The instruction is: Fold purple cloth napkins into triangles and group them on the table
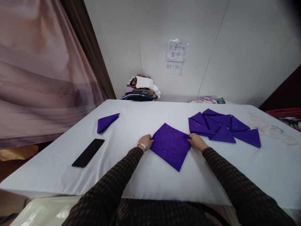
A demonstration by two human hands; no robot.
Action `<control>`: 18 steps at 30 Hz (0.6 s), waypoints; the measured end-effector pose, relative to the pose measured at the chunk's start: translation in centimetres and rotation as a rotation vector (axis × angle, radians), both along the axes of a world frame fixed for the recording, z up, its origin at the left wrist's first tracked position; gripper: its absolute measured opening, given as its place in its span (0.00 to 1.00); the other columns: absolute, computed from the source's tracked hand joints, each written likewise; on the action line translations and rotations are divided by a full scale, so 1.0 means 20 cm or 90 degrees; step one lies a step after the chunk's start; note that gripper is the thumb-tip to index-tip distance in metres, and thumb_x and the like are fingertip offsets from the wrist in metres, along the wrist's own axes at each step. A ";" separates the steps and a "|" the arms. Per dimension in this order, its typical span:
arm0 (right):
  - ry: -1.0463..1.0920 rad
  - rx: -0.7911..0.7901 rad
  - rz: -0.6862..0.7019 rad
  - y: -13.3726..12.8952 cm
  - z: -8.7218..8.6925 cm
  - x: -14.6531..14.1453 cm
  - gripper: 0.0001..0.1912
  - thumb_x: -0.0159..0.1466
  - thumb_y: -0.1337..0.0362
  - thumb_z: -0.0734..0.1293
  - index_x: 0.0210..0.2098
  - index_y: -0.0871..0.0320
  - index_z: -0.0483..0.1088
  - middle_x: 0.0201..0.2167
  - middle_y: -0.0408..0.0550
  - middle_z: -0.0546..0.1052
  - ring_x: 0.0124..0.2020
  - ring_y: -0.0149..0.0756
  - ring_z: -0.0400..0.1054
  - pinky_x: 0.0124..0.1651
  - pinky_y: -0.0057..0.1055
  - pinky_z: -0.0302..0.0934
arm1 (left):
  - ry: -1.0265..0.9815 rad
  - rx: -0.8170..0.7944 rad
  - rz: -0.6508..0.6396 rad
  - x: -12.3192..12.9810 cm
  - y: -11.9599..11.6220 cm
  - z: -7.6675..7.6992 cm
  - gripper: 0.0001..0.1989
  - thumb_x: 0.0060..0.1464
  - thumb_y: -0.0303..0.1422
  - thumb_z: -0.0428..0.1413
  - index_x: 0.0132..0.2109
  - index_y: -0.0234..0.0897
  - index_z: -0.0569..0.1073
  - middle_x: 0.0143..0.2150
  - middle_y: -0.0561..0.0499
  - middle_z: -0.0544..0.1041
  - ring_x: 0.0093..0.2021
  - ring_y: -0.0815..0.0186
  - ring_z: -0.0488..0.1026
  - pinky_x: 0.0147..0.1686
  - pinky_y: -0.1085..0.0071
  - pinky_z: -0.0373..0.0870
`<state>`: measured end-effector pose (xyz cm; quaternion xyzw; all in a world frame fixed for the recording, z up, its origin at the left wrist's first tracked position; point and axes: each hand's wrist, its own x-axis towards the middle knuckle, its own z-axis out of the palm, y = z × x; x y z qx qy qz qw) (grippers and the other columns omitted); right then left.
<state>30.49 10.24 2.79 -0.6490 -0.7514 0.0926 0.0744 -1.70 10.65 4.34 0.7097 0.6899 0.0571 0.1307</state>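
Observation:
A purple cloth napkin [171, 146] lies in a diamond shape on the white-covered table [150, 179] in front of me. My left hand [146, 141], with a bracelet at the wrist, pinches its left corner. At the right corner, my right hand [196, 142] grips the cloth between thumb and fingers. Several folded purple napkins [222, 133] lie overlapping to the right of my right hand. One more folded purple napkin [107, 122] rests on the table's left side.
A black phone [88, 153] lies at the left. Behind the table are a stack of folded clothes [141, 88] and more cloths [204, 99]. A handwritten sign [176, 51] hangs on the wall. A pink curtain [42, 69] hangs at the left.

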 end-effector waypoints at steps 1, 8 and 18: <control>0.019 -0.011 0.000 0.01 0.00 -0.03 0.20 0.58 0.67 0.62 0.49 0.61 0.72 0.44 0.61 0.75 0.47 0.50 0.68 0.49 0.40 0.59 | 0.002 0.003 0.006 -0.03 0.02 0.01 0.10 0.55 0.36 0.53 0.41 0.37 0.74 0.42 0.45 0.78 0.42 0.59 0.74 0.38 0.68 0.67; 0.035 -0.028 0.019 0.02 0.01 -0.34 0.20 0.62 0.60 0.61 0.52 0.60 0.68 0.47 0.55 0.74 0.48 0.42 0.68 0.47 0.33 0.59 | 0.014 0.098 0.043 -0.34 0.16 0.07 0.14 0.60 0.38 0.48 0.40 0.31 0.73 0.39 0.48 0.78 0.44 0.61 0.71 0.43 0.67 0.65; 0.128 0.137 0.192 -0.20 0.11 -0.52 0.25 0.66 0.56 0.56 0.60 0.58 0.60 0.58 0.53 0.65 0.60 0.41 0.56 0.61 0.39 0.51 | -0.029 0.182 -0.208 -0.09 -0.29 -0.05 0.25 0.58 0.43 0.50 0.59 0.35 0.63 0.64 0.42 0.61 0.64 0.58 0.55 0.62 0.57 0.53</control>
